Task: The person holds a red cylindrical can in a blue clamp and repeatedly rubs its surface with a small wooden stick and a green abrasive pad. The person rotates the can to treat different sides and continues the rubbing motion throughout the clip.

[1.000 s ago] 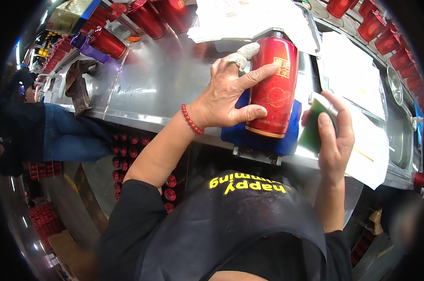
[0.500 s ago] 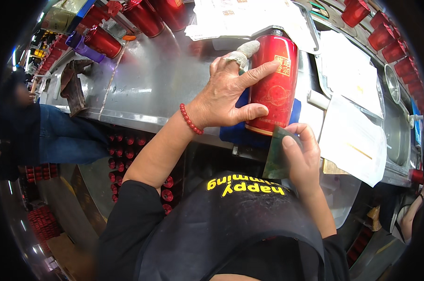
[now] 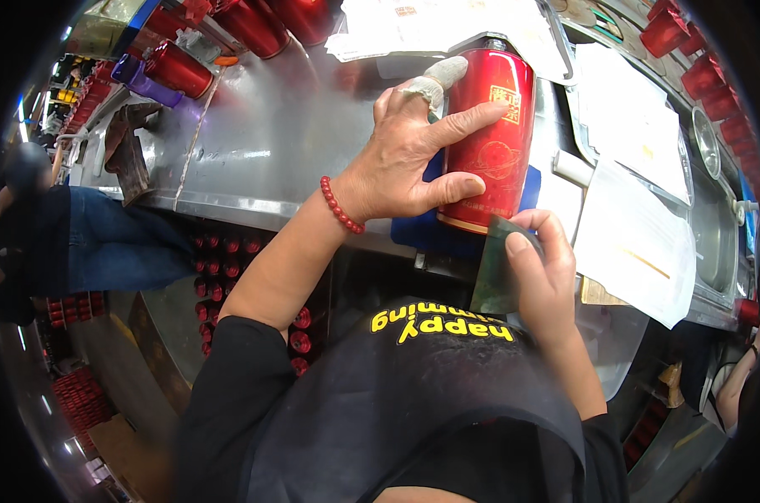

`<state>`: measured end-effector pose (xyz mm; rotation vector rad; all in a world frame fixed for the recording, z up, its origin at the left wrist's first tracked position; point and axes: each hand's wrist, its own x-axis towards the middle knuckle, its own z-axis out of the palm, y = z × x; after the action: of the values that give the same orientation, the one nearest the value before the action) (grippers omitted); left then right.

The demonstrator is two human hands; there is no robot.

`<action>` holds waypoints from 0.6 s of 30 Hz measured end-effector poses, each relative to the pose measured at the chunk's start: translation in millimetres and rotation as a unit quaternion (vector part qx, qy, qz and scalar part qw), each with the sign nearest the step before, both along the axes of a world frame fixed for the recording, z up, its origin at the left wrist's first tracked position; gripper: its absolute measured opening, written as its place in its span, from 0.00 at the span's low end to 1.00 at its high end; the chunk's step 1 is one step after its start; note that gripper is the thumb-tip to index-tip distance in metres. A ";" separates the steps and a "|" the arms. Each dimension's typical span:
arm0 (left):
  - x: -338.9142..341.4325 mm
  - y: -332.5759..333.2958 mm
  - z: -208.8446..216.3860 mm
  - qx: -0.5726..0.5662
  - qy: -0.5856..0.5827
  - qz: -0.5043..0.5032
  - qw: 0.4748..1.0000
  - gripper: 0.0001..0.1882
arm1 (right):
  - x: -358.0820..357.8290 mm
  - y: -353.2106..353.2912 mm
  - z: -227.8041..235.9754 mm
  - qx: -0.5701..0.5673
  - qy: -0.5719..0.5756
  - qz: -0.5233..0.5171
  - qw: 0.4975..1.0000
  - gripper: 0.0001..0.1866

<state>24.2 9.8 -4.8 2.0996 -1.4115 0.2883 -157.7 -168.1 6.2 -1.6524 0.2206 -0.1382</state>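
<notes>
A glossy red bottle (image 3: 499, 155) with gold print lies on a blue support (image 3: 422, 228) at the front edge of the table, its dark-capped neck pointing away from me. My left hand (image 3: 413, 155) holds it from the left, thumb and index finger spread over its side. Pale covers sit on some of that hand's other fingertips, and a red bead bracelet circles the wrist. Between thumb and fingers, my right hand (image 3: 543, 260) pinches a thin, dark green flat scraper (image 3: 494, 275). The scraper's upper end is by the bottle's near base; whether they touch, I cannot tell.
White printed sheets (image 3: 636, 243) lie to the right, with more on a tray (image 3: 569, 71) behind the bottle. Several red bottles (image 3: 179, 71) stand or lie at the far left. A brown cloth (image 3: 128, 155) hangs over the metal table's edge (image 3: 254, 205). Another person (image 3: 116, 239) is at left.
The view has shifted slightly. The bottle and my left hand keep the same hold. My right hand has turned the scraper a little, and it still sits by the bottle's base.
</notes>
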 end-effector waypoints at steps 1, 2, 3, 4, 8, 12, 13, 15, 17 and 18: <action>0.0 0.0 0.7 0.000 0.003 -0.001 1.000 0.39 | 0.0 0.2 0.1 0.009 0.004 0.000 1.000 0.07; 0.2 -0.2 1.0 -0.001 0.006 -0.002 1.000 0.39 | -0.1 0.1 0.0 0.005 0.002 -0.001 1.000 0.07; 0.3 -0.5 1.0 -0.001 0.009 -0.002 1.000 0.39 | -0.2 -0.1 -0.1 0.001 0.000 -0.001 1.000 0.07; 0.4 -1.5 -0.1 -0.015 0.007 -0.002 1.000 0.39 | -0.1 -0.4 -0.3 -0.004 -0.003 -0.001 1.000 0.07; 0.9 -3.9 -2.4 -0.045 0.001 -0.002 0.999 0.39 | 0.8 -0.5 -0.6 0.001 -0.002 0.001 1.000 0.07; 0.7 -1.5 1.6 -0.004 0.006 -0.002 1.000 0.39 | 0.5 -0.7 1.8 -0.002 0.005 0.002 1.000 0.07; 0.0 -1.2 2.4 -0.001 0.005 0.002 1.000 0.40 | 0.5 -0.5 1.9 0.000 0.007 0.004 1.000 0.07; -0.2 -0.7 3.4 0.005 0.003 0.008 1.000 0.40 | 0.7 -1.0 2.3 -0.002 0.010 0.006 1.000 0.07; 1.1 -3.1 0.9 -0.022 0.003 0.005 1.000 0.39 | 0.9 -1.1 3.2 -0.007 0.010 0.006 1.000 0.07; 1.8 -4.0 -0.2 -0.035 0.003 0.003 0.999 0.39 | 1.4 -1.0 3.7 -0.011 0.006 0.005 1.000 0.07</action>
<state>26.0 5.8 -5.0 2.0477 -1.3724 0.3297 -156.3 -169.1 9.8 -1.6768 0.2214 -0.1239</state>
